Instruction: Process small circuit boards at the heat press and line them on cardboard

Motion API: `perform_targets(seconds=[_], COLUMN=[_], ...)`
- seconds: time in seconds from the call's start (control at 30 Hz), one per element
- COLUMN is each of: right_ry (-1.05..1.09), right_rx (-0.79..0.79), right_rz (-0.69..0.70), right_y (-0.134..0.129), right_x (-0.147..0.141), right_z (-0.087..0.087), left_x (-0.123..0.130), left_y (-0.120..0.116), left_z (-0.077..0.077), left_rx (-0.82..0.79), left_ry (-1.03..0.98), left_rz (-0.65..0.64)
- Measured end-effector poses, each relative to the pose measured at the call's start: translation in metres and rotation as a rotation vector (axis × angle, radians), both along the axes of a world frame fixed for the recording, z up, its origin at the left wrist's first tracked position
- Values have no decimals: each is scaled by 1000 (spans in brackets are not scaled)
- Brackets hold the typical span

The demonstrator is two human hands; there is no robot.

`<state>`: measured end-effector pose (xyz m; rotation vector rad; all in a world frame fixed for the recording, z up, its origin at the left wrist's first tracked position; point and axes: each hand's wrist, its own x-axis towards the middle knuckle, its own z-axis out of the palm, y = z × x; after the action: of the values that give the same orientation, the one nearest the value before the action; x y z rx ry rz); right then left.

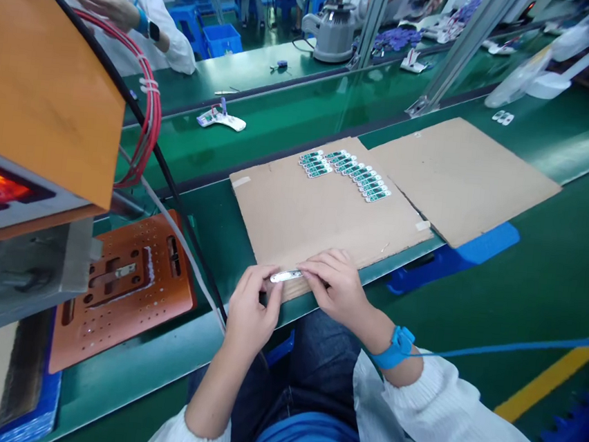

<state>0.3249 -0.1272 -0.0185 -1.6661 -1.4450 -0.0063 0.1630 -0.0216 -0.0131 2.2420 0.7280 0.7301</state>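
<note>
Both my hands hold a small white strip-shaped part [286,276] over the near edge of a cardboard sheet [326,217]. My left hand [252,311] pinches its left end. My right hand [338,284] grips its right end from above; a blue wrist strap [395,347] with a blue cord sits on that wrist. Farther back on the cardboard lie rows of several small green and white circuit boards [348,171].
An orange fixture plate [126,288] sits to the left under a machine with an orange housing [41,85] and red cables [151,117]. A second cardboard sheet [460,174] lies at right. Beyond the green conveyor [282,129], other people in white coats work.
</note>
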Motion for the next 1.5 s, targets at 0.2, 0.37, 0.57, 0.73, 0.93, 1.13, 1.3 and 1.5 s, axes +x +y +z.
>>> perform_targets(seconds=[0.2, 0.37, 0.57, 0.73, 0.93, 1.13, 1.3, 1.5], right_ry=[102, 195, 162, 89, 43, 27, 11, -39], right_rx=[-25, -54, -52, -72, -95, -100, -91, -100], right_rz=[95, 135, 61, 85, 96, 99, 107, 108], right_y=[-3, -2, 3, 5, 6, 7, 6, 6], right_x=[-16, -17, -1, -1, -6, -6, -7, -8], right_z=[16, 21, 12, 5, 5, 4, 3, 1], left_x=[-4, -5, -4, -3, -2, -3, -3, -3], left_y=[1, 2, 0, 0, 1, 1, 1, 1], left_z=[2, 0, 0, -1, -3, -3, -3, -4], left_rx=[0, 36, 57, 34, 6, -20, -25, -9], left_ry=[-122, -183, -27, 92, 98, 100, 105, 96], left_rz=[-83, -62, 14, 37, 40, 36, 38, 24])
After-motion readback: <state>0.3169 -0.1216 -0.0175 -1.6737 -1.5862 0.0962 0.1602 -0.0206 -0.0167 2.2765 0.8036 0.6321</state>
